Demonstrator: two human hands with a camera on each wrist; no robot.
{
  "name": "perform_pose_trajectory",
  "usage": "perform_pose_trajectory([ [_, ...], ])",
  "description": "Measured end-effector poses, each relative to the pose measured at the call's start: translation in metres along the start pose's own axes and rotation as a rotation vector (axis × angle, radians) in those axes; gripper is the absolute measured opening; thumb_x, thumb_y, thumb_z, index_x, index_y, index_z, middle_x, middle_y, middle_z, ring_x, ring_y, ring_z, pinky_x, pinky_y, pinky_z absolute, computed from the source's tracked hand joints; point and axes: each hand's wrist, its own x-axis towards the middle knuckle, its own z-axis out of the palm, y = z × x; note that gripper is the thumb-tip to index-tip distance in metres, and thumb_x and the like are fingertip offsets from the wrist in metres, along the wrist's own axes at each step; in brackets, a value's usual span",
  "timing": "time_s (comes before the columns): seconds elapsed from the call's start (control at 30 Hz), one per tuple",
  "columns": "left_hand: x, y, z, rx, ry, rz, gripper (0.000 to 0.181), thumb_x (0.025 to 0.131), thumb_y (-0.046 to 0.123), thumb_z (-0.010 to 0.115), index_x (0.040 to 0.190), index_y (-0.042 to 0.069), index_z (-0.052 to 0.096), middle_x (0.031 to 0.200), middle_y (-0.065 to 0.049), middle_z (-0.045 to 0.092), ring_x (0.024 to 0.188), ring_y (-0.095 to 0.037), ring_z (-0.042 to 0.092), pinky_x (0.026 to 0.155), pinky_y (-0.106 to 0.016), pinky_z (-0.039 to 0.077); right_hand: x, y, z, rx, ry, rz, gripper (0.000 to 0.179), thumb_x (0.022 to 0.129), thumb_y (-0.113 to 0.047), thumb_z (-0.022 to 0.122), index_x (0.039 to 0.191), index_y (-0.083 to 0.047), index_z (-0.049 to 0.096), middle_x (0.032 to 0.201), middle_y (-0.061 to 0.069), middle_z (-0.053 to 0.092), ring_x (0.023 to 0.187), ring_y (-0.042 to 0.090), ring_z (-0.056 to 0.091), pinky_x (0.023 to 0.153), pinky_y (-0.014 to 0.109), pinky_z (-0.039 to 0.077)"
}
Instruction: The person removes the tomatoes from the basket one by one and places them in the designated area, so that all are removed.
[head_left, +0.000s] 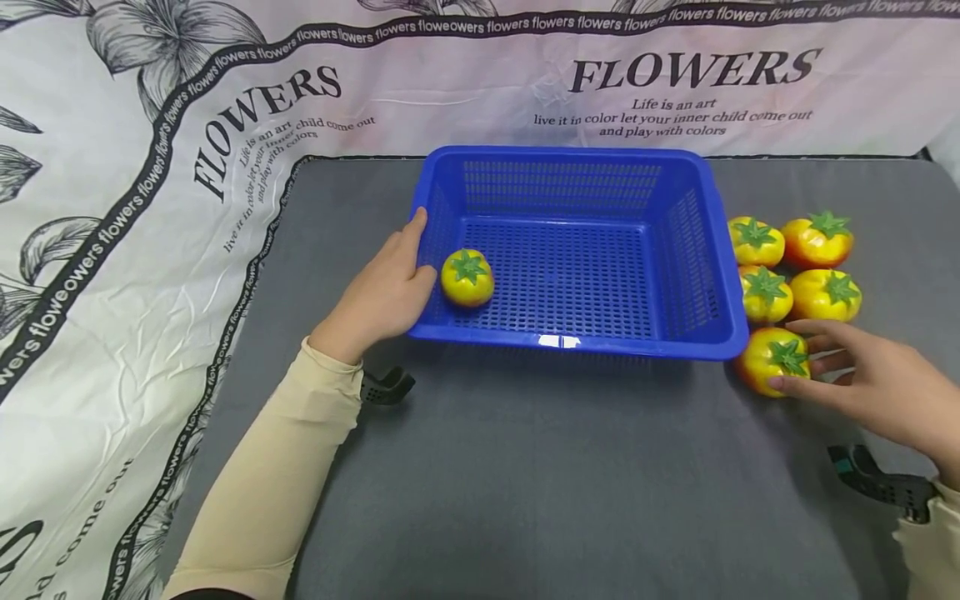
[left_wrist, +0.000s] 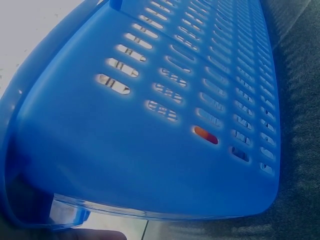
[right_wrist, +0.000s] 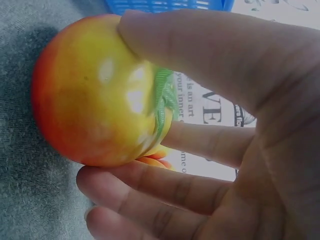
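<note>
A blue plastic basket point(head_left: 555, 348) stands on the grey table, with one yellow tomato point(head_left: 467, 279) with a green leafy top inside at its left end. My left hand point(head_left: 386, 287) grips the basket's left rim, its thumb over the edge. The left wrist view shows the slotted outer side of the basket point(left_wrist: 125, 155) close up, with a bit of a finger point(left_wrist: 95, 235) below. Right of the basket, my right hand point(head_left: 877, 379) holds a red-and-yellow tomato point(right_wrist: 95, 95) between thumb and fingers. That tomato seems to rest on the table, near the basket's front right corner.
Several more tomatoes sit beside the basket's right wall, among them a yellow one point(head_left: 825, 296) and a redder one point(head_left: 817, 240). A white cloth point(head_left: 450, 92) printed with flowers and lettering borders the grey table point(head_left: 555, 483) at the back and left.
</note>
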Motion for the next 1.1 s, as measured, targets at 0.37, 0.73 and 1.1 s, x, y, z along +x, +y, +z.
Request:
perform_pose_trajectory([
  [0.37, 0.000, 0.000, 0.000, -0.007, -0.004, -0.001, 0.074, 0.106, 0.026, 0.039, 0.171, 0.014, 0.005, 0.174, -0.014, 0.020, 0.159, -0.029, 0.023, 0.127, -0.051, 0.023, -0.002, -0.001, 0.002, 0.050, 0.003, -0.012, 0.086, 0.096, -0.040, 0.077, 0.148, 0.017, 0.038, 0.125, 0.050, 0.053, 0.097, 0.062, 0.063, 0.075, 0.064, 0.057],
  [0.73, 0.000, -0.001, 0.000, -0.006, -0.008, -0.004, 0.073, 0.107, 0.026, 0.037, 0.171, 0.016, 0.003, 0.175, -0.011, 0.016, 0.160, -0.029, 0.019, 0.128, -0.052, 0.021, -0.005, 0.004, 0.003, 0.084, 0.004, -0.014, 0.090, 0.101, -0.040, 0.071, 0.159, 0.012, 0.025, 0.136, 0.047, 0.042, 0.106, 0.069, 0.055, 0.081, 0.070, 0.052],
  [1.1, 0.001, 0.000, 0.001, -0.011, -0.013, -0.006, 0.074, 0.106, 0.027, 0.037, 0.171, 0.016, 0.003, 0.176, -0.010, 0.015, 0.161, -0.030, 0.017, 0.128, -0.052, 0.020, -0.008, -0.001, -0.008, 0.066, 0.061, -0.014, 0.091, 0.103, -0.036, 0.068, 0.162, 0.011, 0.017, 0.135, 0.048, 0.040, 0.108, 0.070, 0.048, 0.082, 0.073, 0.049],
])
